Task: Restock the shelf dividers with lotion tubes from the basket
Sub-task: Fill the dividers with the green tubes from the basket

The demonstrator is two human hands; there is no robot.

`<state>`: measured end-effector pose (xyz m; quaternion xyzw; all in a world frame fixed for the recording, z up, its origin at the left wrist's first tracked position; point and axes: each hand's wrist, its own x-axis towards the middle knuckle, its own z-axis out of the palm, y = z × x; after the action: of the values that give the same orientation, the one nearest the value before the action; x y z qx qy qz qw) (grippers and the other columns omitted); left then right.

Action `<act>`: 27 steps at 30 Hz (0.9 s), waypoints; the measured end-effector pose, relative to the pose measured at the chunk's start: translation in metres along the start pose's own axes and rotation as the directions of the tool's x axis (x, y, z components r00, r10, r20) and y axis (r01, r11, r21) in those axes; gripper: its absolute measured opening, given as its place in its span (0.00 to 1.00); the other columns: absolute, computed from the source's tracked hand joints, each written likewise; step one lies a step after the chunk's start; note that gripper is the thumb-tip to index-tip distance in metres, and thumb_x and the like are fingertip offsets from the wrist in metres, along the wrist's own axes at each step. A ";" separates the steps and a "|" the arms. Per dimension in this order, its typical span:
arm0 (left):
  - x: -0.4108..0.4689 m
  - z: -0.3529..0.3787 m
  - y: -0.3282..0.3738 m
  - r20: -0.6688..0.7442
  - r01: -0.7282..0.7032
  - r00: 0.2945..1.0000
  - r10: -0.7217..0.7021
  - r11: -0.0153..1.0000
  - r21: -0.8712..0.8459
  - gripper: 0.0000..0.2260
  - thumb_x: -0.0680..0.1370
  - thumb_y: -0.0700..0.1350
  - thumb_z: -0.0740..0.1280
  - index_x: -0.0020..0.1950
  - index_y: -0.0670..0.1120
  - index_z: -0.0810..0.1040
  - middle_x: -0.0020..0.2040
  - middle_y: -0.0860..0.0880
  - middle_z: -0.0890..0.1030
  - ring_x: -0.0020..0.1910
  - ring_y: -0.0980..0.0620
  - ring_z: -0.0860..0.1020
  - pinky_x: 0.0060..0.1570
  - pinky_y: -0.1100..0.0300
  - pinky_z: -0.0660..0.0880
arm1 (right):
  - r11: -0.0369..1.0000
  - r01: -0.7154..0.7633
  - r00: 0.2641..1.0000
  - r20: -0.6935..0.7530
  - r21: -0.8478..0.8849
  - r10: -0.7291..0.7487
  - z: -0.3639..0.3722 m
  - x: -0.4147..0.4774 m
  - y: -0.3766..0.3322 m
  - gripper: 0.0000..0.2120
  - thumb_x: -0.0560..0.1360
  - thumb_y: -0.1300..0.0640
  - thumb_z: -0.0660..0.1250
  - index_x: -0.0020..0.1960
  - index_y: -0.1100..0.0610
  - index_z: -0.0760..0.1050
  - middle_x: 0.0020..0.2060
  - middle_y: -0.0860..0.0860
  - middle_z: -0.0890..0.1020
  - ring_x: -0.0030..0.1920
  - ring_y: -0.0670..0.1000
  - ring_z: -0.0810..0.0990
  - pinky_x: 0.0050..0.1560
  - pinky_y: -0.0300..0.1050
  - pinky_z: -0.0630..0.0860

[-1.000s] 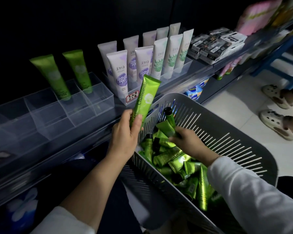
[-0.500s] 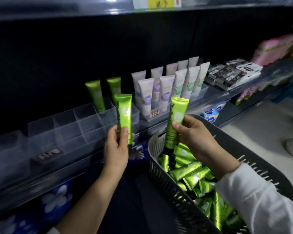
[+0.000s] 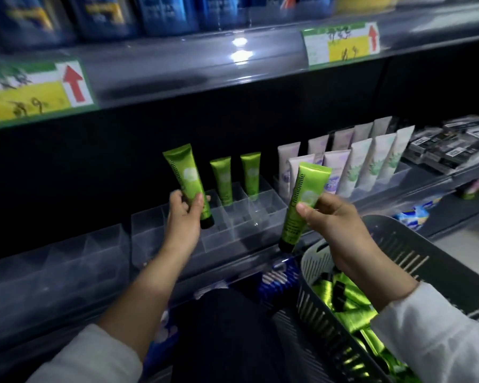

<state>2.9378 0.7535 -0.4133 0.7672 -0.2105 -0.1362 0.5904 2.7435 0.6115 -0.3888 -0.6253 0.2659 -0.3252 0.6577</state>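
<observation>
Here a dark shop shelf (image 3: pixel 67 299) runs across the view, with an upper shelf edge (image 3: pixel 205 70) above it carrying yellow-and-green price labels (image 3: pixel 36 91) with red arrows. Clear plastic shelf dividers (image 3: pixel 238 219) sit on the lower shelf; two green lotion tubes (image 3: pixel 235 175) stand upright in the rear compartments, cap down. To their right stand rows of pale lilac and white tubes (image 3: pixel 371 158), then dark boxed goods (image 3: pixel 448 145), blurred. Blue packets (image 3: pixel 277 280) lie on the level below.

A grey slotted basket (image 3: pixel 415 252) sits at lower right, holding a heap of green tubes (image 3: pixel 351 308), partly hidden by the right forearm and white sleeve (image 3: pixel 437 341).

The left hand (image 3: pixel 184 217) is raised in front of the dividers, fingers and thumb closed around a green tube (image 3: pixel 186 178) held cap down, tilted slightly left. The right hand (image 3: pixel 335 217) pinches another green tube (image 3: pixel 304 200) near its middle, above the basket's rim and just in front of the shelf; its lettering seems to read "Chamomile".
</observation>
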 end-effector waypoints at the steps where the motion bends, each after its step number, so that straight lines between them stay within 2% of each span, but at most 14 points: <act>1: 0.007 -0.001 0.001 -0.012 0.001 1.000 -0.001 1.000 0.022 0.24 0.79 0.54 0.59 0.71 0.45 0.59 0.62 0.45 0.76 0.60 0.46 0.74 0.59 0.51 0.71 | 1.000 0.003 1.000 0.007 0.007 -0.003 0.002 0.001 0.001 0.03 0.73 0.64 0.67 0.44 0.59 0.79 0.41 0.54 0.81 0.43 0.48 0.78 0.45 0.39 0.74; 6: 0.037 -0.004 0.002 -0.081 -0.003 0.997 0.017 0.984 0.176 0.16 0.78 0.46 0.65 0.63 0.42 0.69 0.58 0.42 0.77 0.57 0.43 0.76 0.53 0.55 0.71 | 1.000 0.004 1.000 0.020 0.013 -0.004 0.010 0.010 0.004 0.04 0.73 0.64 0.67 0.45 0.58 0.79 0.39 0.51 0.82 0.39 0.41 0.78 0.39 0.30 0.74; 9: 0.048 -0.003 0.000 -0.085 0.013 0.996 0.014 0.951 0.308 0.15 0.77 0.44 0.66 0.60 0.39 0.72 0.57 0.42 0.78 0.55 0.44 0.76 0.47 0.60 0.67 | 1.000 0.002 1.000 0.015 0.008 -0.003 0.014 0.015 0.007 0.03 0.72 0.64 0.67 0.44 0.59 0.79 0.39 0.51 0.81 0.39 0.42 0.78 0.40 0.30 0.74; 14: 0.064 0.002 -0.007 -0.019 -0.006 1.000 0.017 0.880 0.475 0.14 0.76 0.45 0.68 0.57 0.39 0.74 0.53 0.43 0.79 0.50 0.45 0.76 0.43 0.61 0.66 | 1.000 0.003 1.000 0.029 0.004 -0.003 0.016 0.020 0.013 0.03 0.72 0.65 0.67 0.44 0.60 0.79 0.40 0.51 0.82 0.42 0.45 0.79 0.43 0.32 0.75; 17: 0.068 0.004 -0.013 0.015 -0.017 1.000 0.010 0.843 0.537 0.13 0.75 0.45 0.69 0.54 0.39 0.75 0.46 0.45 0.78 0.41 0.50 0.73 0.40 0.61 0.65 | 0.999 -0.012 0.999 0.032 0.043 0.011 0.016 0.023 0.013 0.06 0.72 0.67 0.67 0.45 0.59 0.80 0.38 0.47 0.84 0.41 0.42 0.80 0.41 0.30 0.75; 20: 0.068 0.005 -0.017 0.012 -0.037 0.999 0.037 0.828 0.559 0.11 0.74 0.45 0.70 0.50 0.40 0.75 0.41 0.48 0.76 0.38 0.52 0.72 0.38 0.62 0.64 | 0.998 -0.026 0.999 0.023 0.060 0.024 0.017 0.024 0.013 0.07 0.71 0.67 0.66 0.46 0.59 0.80 0.37 0.45 0.84 0.41 0.41 0.81 0.40 0.28 0.75; 22: 0.068 0.004 -0.018 -0.001 -0.043 0.999 0.053 0.814 0.579 0.12 0.74 0.47 0.70 0.50 0.40 0.76 0.44 0.46 0.78 0.40 0.50 0.73 0.38 0.62 0.65 | 0.998 -0.031 0.999 0.024 0.056 0.030 0.018 0.025 0.013 0.07 0.71 0.67 0.66 0.46 0.59 0.80 0.38 0.46 0.85 0.41 0.41 0.81 0.41 0.29 0.75; 25: 0.071 0.000 -0.022 -0.033 -0.022 0.998 0.057 0.763 0.646 0.15 0.73 0.51 0.70 0.52 0.41 0.76 0.50 0.45 0.80 0.49 0.45 0.76 0.44 0.57 0.71 | 0.998 -0.037 0.999 0.025 0.050 0.036 0.020 0.025 0.013 0.07 0.71 0.67 0.66 0.48 0.61 0.80 0.41 0.50 0.84 0.42 0.43 0.80 0.42 0.29 0.76; 27: 0.072 -0.002 -0.025 -0.047 0.000 0.998 0.040 0.768 0.640 0.16 0.73 0.52 0.70 0.52 0.41 0.76 0.52 0.45 0.80 0.52 0.44 0.76 0.47 0.55 0.73 | 0.998 -0.036 0.999 0.022 0.054 0.035 0.022 0.024 0.015 0.07 0.71 0.67 0.67 0.48 0.63 0.80 0.42 0.53 0.84 0.43 0.44 0.80 0.43 0.30 0.76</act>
<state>3.0060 0.7259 -0.4337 0.9236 -0.2353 -0.0280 0.3015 2.7768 0.6073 -0.4005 -0.6057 0.2608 -0.3141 0.6830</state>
